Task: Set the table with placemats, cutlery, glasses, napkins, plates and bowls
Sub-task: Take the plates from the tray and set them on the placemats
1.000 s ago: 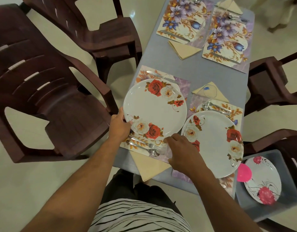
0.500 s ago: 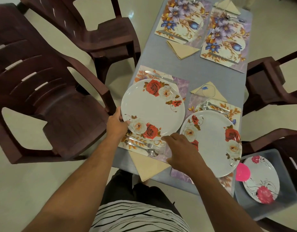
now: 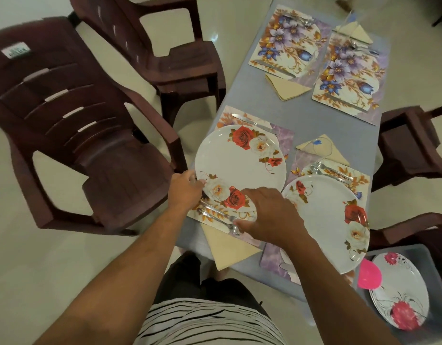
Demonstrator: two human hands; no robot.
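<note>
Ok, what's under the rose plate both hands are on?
Under the rose plate lies a floral placemat. A knife shows past its far rim, a fork and spoon at its near rim. The placemat's middle is covered.

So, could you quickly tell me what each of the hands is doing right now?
Left hand: grips the left rim of the rose plate.
Right hand: grips the same plate's near edge, above the cutlery.

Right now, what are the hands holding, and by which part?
Both hands hold the rose plate by its near rim: the left hand grips the near-left edge, and the right hand covers the near-right edge.
</note>
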